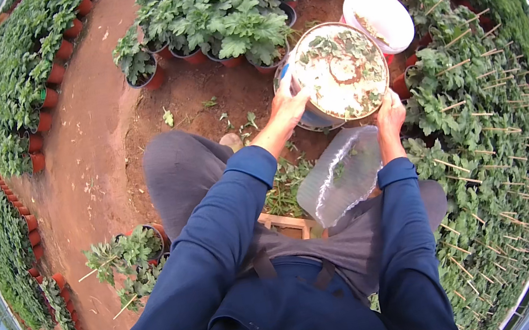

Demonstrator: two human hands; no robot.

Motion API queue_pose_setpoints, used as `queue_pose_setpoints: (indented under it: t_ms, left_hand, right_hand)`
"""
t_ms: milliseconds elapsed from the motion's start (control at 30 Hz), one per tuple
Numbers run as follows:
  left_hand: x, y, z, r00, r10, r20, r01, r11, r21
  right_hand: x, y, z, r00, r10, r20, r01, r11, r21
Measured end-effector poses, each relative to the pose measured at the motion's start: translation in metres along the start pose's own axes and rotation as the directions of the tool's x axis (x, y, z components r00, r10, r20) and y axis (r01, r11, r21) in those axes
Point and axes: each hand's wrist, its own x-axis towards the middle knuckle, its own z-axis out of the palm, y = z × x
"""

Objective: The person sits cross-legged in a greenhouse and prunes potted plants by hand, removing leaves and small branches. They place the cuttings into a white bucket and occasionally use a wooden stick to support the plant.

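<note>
Before my knees is a round drum or bucket (345, 96) with a pale, soiled top strewn with leaf scraps. My left hand (288, 107) grips its left side, thumb at the rim. At the lower right edge of the rim, my right hand (390, 115) holds on with fingers curled. Below it, between my legs, lies a clear plastic sheet or bag (342, 173). Cut green leaves (285, 187) lie on the ground beside the plastic.
A white tub or lid (390, 20) tilts behind the drum. Potted leafy plants (218, 15) stand ahead, and staked plants (474, 130) crowd my right. A dirt path (75, 196) runs along my left. Wooden slats (287, 224) show under me, and a few pots (149, 242) sit behind my left arm.
</note>
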Motion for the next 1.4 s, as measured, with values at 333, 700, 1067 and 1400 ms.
queue_pose_setpoints:
  t_ms: [333,700,1067,1400]
  left_hand:
    - [-0.118,-0.038,0.03,0.821,-0.418,0.389,-0.141,0.512,0.848]
    - [-0.084,-0.026,-0.003,0.926,-0.104,0.363,-0.337,0.206,0.919]
    - [-0.071,-0.002,-0.048,0.85,0.103,0.517,-0.523,0.042,0.851]
    - [-0.082,0.064,-0.062,0.725,0.246,0.644,-0.689,0.271,0.672]
  right_hand:
    - [-0.015,0.026,-0.063,0.974,0.07,0.216,0.055,0.849,-0.525]
    - [-0.053,0.071,-0.072,0.662,0.664,0.348,-0.272,0.646,-0.713]
    - [-0.076,0.009,-0.051,0.94,-0.182,0.288,0.331,0.684,-0.65]
    - [-0.038,-0.023,-0.092,0.63,-0.128,0.766,0.696,0.531,-0.484]
